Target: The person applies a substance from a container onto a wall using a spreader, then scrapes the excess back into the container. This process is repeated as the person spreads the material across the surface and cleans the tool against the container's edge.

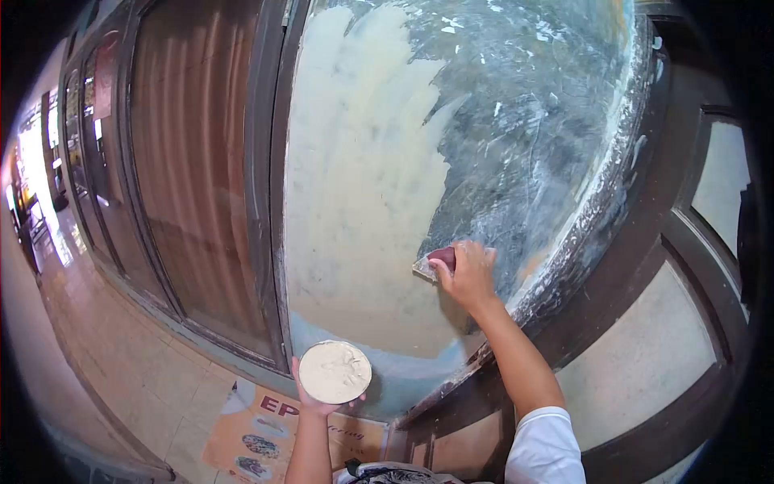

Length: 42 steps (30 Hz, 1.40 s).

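The right hand (469, 274) is clamped on a putty knife (431, 263) pressed against the wall panel (363, 202). The left hand (318, 399) grips a round tub of putty (334, 372) from below.

The wall panel (451, 161) at centre frame is a dark grey, rough, scratched surface, streaked with white smears; its left part carries a cream coat of putty (355, 210), matt and brushed in broad uneven strokes. The scraper (435, 262) in the right hand (468, 274) has a thin metal blade, dulled with paste, and a glossy dark red handle. The round pan (334, 372) on the left hand (310, 399) is filled with thick, creamy, matt paste. The frame (270, 161) at left looks like dark painted wood, slightly glossy. The floor tiles (105, 339) at lower left are smooth and shiny. Printed cardboard (266, 427) lies below.
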### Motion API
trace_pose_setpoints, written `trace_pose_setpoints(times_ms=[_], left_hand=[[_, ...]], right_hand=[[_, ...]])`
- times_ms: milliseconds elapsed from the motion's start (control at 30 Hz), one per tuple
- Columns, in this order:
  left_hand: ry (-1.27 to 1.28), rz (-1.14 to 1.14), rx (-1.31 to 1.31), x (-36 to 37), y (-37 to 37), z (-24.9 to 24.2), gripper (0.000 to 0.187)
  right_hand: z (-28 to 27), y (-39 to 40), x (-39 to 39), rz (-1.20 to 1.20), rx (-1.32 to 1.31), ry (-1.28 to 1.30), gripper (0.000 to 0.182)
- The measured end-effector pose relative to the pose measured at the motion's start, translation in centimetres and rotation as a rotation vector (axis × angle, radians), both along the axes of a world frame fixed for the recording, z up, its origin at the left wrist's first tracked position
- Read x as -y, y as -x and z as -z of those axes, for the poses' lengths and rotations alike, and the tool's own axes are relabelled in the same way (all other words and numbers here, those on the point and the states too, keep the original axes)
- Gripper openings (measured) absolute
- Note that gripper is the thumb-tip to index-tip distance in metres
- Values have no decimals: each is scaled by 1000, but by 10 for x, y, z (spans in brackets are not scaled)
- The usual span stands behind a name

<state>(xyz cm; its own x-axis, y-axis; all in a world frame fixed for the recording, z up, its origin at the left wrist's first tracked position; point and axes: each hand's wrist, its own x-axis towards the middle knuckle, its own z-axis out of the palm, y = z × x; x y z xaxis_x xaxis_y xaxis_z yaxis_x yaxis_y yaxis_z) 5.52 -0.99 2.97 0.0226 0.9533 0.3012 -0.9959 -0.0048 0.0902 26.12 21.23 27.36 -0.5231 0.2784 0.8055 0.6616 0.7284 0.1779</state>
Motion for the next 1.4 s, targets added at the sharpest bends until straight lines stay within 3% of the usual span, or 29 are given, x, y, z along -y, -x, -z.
trace_pose_setpoints(times_ms=[167, 300, 367, 433, 500, 567, 633, 700, 800, 900, 933, 1033, 1100, 1167, 1233, 1300, 1333, 1367, 1400], left_hand=[[34, -56, 1, -2, -10, 17, 105], [68, -87, 15, -2, -14, 19, 103], [44, -74, 5, -3, -10, 20, 101], [55, -81, -9, -8, -5, 9, 100], [54, -106, -3, -12, 1, 2, 102], [117, -78, -26, -14, 10, 6, 104], [112, -101, -29, -13, 13, -8, 107], [129, -145, -39, -11, 18, -15, 107], [142, -183, -41, -7, 27, -12, 105], [92, -168, -78, -3, 35, -7, 105], [112, -174, -66, 2, 33, -10, 106], [91, -122, -24, 9, 34, -3, 108], [68, -69, -49, 16, 36, 3, 109], [53, -41, -40, 17, 42, 7, 110], [38, -46, -59, 19, 46, 11, 110], [38, -64, -60, 21, 49, 13, 110], [58, -92, -63, 21, 52, 15, 110], [81, -120, -68, 21, 54, 16, 109], [48, -98, -55, 22, 54, 8, 107]], right_hand=[[-1, 3, -9, -1, 83, -50, 39], [-5, 3, -6, -62, -11, -98, 39], [3, 4, -10, -19, 137, -60, 39], [-4, 5, -11, -6, 118, -115, 39], [-17, 5, -9, -64, -112, -126, 39], [-13, 2, -9, 4, -110, -148, 39], [5, 2, -10, -125, 93, -72, 39], [7, 3, -14, -71, 178, -180, 39], [-26, 3, -9, 17, -151, -148, 36], [-8, -1, -14, -99, -162, -161, 34], [4, -2, -5, -59, 14, -47, 33], [9, 5, -8, -80, 158, -175, 35], [-15, 1, -17, -13, 41, -129, 37], [-33, -2, -20, -6, -347, -262, 40], [-18, -2, -10, -4, -328, -263, 40], [8, 1, -3, -119, 97, -134, 38], [13, 4, -3, -67, 184, -173, 36], [9, 3, -9, -69, 183, -177, 36], [-7, 4, -11, -51, 13, -202, 36]])
